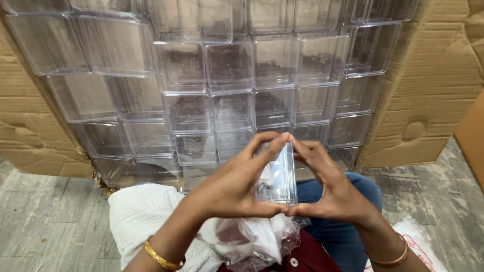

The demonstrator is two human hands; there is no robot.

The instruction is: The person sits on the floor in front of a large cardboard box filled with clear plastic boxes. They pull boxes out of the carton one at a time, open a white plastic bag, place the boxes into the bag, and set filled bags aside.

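Observation:
A small clear plastic box (278,176) is held upright between both of my hands, just above my lap. My left hand (229,186) wraps its left side, with fingertips over the top edge and the thumb under the bottom. My right hand (330,186) presses the right side, its fingers meeting the left ones at the top. Something white shows inside or behind the box. A crumpled clear plastic bag (252,239) with white contents lies in my lap under the hands.
A large open cardboard carton (438,85) lies on its side ahead, filled with several stacked clear plastic boxes (227,65). A white cloth (138,214) covers my left knee. Another plastic bag (421,242) lies on the grey floor (45,216) at the right.

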